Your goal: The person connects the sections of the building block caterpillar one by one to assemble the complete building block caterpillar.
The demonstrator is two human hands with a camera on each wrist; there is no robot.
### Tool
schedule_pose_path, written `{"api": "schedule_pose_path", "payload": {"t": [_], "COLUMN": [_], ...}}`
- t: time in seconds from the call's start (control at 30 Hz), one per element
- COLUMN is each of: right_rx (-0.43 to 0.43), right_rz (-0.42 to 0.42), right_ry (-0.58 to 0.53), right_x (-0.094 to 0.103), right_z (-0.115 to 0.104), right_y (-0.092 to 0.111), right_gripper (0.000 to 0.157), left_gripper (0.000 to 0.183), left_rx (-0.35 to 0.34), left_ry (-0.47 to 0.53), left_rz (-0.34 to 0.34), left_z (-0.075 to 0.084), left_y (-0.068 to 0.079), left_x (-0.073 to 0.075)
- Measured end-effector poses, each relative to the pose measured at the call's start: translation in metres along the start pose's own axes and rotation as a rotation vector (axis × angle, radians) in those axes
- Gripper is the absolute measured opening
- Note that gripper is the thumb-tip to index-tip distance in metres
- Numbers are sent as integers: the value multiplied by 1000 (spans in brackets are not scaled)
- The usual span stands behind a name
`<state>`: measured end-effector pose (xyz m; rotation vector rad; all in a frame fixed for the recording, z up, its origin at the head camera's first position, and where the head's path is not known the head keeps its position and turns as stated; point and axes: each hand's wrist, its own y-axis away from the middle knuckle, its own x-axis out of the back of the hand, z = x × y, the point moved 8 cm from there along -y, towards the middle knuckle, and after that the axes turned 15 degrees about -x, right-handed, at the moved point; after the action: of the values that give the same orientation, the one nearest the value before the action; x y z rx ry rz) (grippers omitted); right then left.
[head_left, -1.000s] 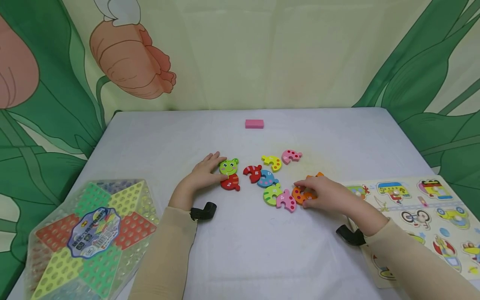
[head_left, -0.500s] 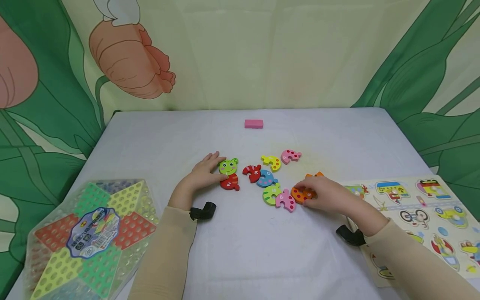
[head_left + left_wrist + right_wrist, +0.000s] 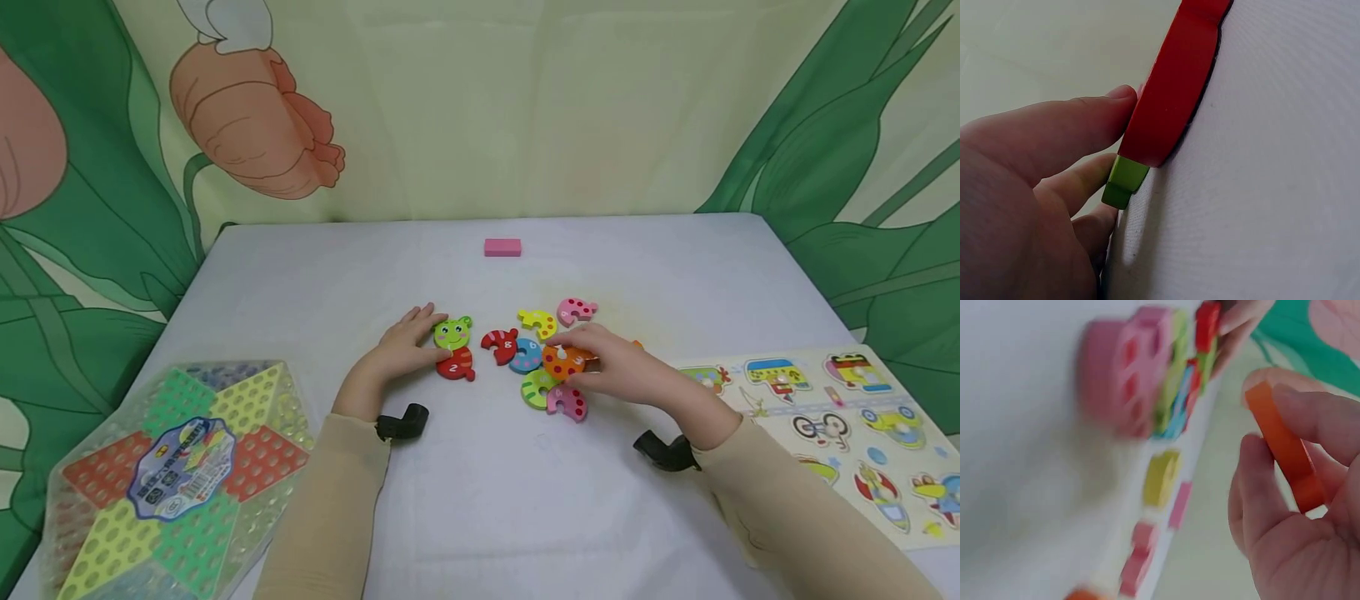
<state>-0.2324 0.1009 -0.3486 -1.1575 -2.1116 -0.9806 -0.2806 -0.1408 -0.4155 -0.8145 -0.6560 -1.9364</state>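
Note:
My left hand (image 3: pixel 397 354) rests beside a smiling green head piece (image 3: pixel 452 335) joined to a red striped puzzle piece (image 3: pixel 455 364) marked 2. In the left wrist view its thumb (image 3: pixel 1100 119) touches the red piece, fingers mostly extended by the green one. Between thumb and fingers, my right hand (image 3: pixel 618 362) pinches an orange spotted puzzle piece (image 3: pixel 562 362), lifted off the table in the right wrist view. Below it in the head view lie a green striped piece (image 3: pixel 536 390) and a pink spotted one (image 3: pixel 567 403); a blue piece (image 3: pixel 523 357) and another red piece (image 3: pixel 500 346) lie left.
Beyond are a yellow piece (image 3: pixel 538 322) and a second pink piece (image 3: pixel 577 310). Another orange piece (image 3: pixel 637 344) peeks out behind the right hand. A pink block (image 3: pixel 502 247) sits farther back. A packaged board (image 3: pixel 180 483) lies left, a vehicle picture board (image 3: pixel 840 425) right, partly under the right sleeve.
My right hand has picked up the orange spotted piece and carried it left and slightly up, over the cluster. My left hand has stayed at the green and red pieces.

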Motion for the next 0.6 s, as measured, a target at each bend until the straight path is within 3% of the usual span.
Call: {"api": "schedule_pose_path", "payload": {"t": [0.17,0.37,0.6], "right_rx": [-21,3,-14], "right_rz": [-89,-120,-134], "right_ry": [-83,-184,-154], "right_x": [-20,-41,-61], "right_z": [-21,-45,-54], "right_y": [-14,-29,-44], "right_gripper": [45,43,45], "left_gripper": [68,68,71], "left_rx": [4,2,-11], "left_ry": [-9,-13,-12], "left_rz": [0,-6,-16], "left_z": [-1,-1,-1], "left_y": [-1,-1,-1], "left_x": [0,0,0]}}
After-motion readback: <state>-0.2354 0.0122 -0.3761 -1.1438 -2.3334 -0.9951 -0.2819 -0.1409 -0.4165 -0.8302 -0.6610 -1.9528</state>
